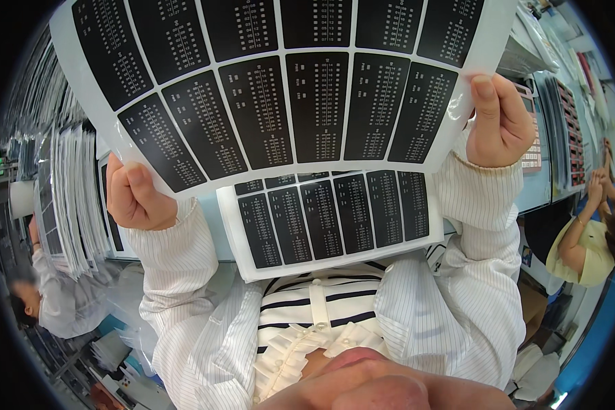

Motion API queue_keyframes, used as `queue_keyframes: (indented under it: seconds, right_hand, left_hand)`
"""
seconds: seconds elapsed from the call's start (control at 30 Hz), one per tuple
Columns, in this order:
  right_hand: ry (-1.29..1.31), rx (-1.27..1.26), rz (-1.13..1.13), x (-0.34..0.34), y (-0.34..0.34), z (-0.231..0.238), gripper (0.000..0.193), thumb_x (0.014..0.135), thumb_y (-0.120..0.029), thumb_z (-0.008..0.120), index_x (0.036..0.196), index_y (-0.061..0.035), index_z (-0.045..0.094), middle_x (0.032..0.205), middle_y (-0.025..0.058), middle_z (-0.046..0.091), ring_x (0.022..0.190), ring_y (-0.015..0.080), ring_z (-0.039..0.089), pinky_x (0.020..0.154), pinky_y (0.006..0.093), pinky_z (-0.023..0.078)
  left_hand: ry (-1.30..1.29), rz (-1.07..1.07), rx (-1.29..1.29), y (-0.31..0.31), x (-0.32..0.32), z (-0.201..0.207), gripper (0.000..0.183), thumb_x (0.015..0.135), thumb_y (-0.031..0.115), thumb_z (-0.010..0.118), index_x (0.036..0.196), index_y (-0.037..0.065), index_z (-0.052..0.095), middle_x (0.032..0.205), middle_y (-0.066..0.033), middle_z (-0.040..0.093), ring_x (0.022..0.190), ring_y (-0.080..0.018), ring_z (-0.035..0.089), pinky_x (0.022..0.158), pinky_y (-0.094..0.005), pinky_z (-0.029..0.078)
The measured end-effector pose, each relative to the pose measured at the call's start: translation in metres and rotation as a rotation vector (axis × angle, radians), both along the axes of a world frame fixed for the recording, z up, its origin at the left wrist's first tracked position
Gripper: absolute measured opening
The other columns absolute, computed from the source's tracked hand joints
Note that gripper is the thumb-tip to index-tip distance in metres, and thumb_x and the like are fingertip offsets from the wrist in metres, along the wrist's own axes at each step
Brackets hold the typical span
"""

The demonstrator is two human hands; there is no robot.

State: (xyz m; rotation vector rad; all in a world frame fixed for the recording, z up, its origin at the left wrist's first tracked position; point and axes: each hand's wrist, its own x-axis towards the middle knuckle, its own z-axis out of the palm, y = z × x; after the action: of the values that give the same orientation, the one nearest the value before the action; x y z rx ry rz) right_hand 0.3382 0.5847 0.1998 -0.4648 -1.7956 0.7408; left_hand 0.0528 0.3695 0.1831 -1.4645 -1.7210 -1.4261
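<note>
A large white sheet printed with rows of black rectangular panels [318,102] is held up in front of me, bowed slightly. My left hand [138,195] pinches its lower left corner between thumb and curled fingers. At the right edge, my right hand [500,121] grips the margin the same way, thumb on the near face. Beneath the raised sheet lies a stack of similar black-panelled sheets [335,222] on the table, close to my body. The raised sheet hides the far part of that stack.
Piles of sheets [75,198] stand at the left. A pink calculator [531,147] lies beyond my right hand, beside a rack with red-and-black rows [570,137]. One person in white [72,297] sits at the left; another in yellow [577,249] is at the right.
</note>
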Motion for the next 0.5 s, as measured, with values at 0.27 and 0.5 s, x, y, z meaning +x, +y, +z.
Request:
queue_keyframes:
  seconds: [0.27,0.5]
  right_hand:
    - [-0.016,0.020,0.012,0.0021,-0.0017,0.0017,0.019,0.085,-0.019,0.060,0.089,-0.0010,0.065,0.062,0.0017,0.060,0.047,0.0040,0.049,0.042,0.0157,0.034]
    - [-0.034,0.019,-0.005,0.0038,0.0007,0.0006,0.019,0.083,-0.019,0.063,0.088,-0.0012,0.066,0.064,0.0040,0.063,0.047,0.0060,0.051,0.042,0.0162,0.036]
  left_hand:
    - [-0.016,0.000,0.010,-0.0012,0.0008,-0.0026,0.034,0.090,0.017,0.045,0.061,0.000,0.043,0.065,-0.0102,0.055,0.053,-0.0118,0.044,0.047,-0.0219,0.031]
    - [-0.042,-0.004,0.026,0.0020,0.0036,-0.0033,0.035,0.091,0.019,0.046,0.061,0.001,0.042,0.063,-0.0076,0.051,0.053,-0.0112,0.041,0.048,-0.0221,0.030]
